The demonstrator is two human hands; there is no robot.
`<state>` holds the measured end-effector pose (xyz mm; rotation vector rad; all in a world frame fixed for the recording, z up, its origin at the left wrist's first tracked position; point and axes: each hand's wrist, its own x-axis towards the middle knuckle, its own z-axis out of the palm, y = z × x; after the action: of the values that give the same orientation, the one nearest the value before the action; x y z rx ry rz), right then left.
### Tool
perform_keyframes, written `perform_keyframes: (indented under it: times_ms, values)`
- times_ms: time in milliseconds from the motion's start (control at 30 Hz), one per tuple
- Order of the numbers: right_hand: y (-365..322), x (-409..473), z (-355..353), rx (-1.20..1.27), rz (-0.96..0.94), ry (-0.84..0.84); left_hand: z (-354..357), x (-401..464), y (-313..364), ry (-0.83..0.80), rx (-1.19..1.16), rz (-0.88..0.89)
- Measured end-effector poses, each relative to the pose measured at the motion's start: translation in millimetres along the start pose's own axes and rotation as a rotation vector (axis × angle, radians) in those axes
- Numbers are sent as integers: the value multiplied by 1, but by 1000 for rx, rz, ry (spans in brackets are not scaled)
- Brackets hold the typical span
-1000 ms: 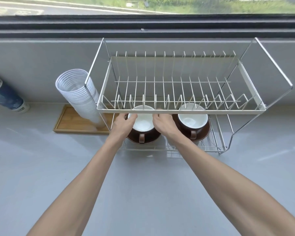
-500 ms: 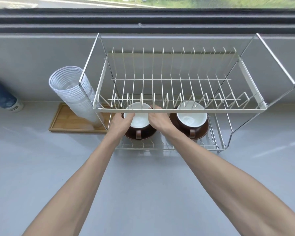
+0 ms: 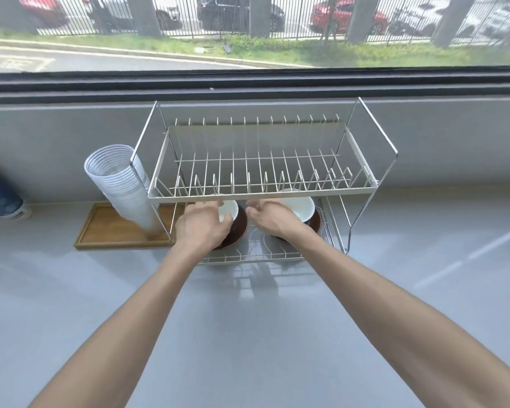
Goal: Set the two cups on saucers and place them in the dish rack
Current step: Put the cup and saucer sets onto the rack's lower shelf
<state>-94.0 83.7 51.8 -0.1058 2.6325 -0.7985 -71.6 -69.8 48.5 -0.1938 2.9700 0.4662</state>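
Under the dish rack's (image 3: 262, 198) front rail, both hands (image 3: 202, 226) hover open.

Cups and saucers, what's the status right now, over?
Both hands open, left hand by the left cup, right hand holding nothing. Both cups on brown saucers, lower shelf of dish rack. Nothing in the way.

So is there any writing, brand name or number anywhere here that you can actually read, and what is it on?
Nothing here can be read.
Blue paper cup at the far left: a pale band along its rim carries small dark marks, too blurred to read.
Road outside the window: white painted markings, cut off and not legible.
Dish rack, white cups, stack of clear plastic cups, wooden tray: no text visible.
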Motion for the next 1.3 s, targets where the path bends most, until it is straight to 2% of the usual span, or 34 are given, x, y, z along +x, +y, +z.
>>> perform_keyframes:
  times_ms: [67, 200, 300, 400, 567, 700, 900, 1000, 1133, 1300]
  values:
    - [17, -25, -14, -59, -12, 95, 3, -18, 22, 25, 40, 115]
    - [34, -41, -16, -243, -48, 232, 17, -27, 44, 54, 143, 237]
    - [49, -48, -20, -354, -54, 250, 32, -29, 59, 101, 132, 305]
    - [67, -45, -19, -372, -56, 268, 48, -30, 69, 132, 33, 302]
    - [90, -31, -10, -448, -97, 501, 66, -29, 81, 186, -125, 273]
    - [103, -16, -4, -491, -96, 594, 78, -19, 86, 194, -248, 240]
    - [125, 0, 1, -245, -35, 626, 86, 1, 103, 40, -602, -28]
    - [136, 10, 2, -78, 67, 533, 88, 9, 108, -27, -643, -103]
    - [140, 17, -2, 186, 176, 463, 98, 16, 112, -63, -619, -119]
    - [142, 19, -7, 284, 240, 404, 104, 17, 109, -78, -664, -140]
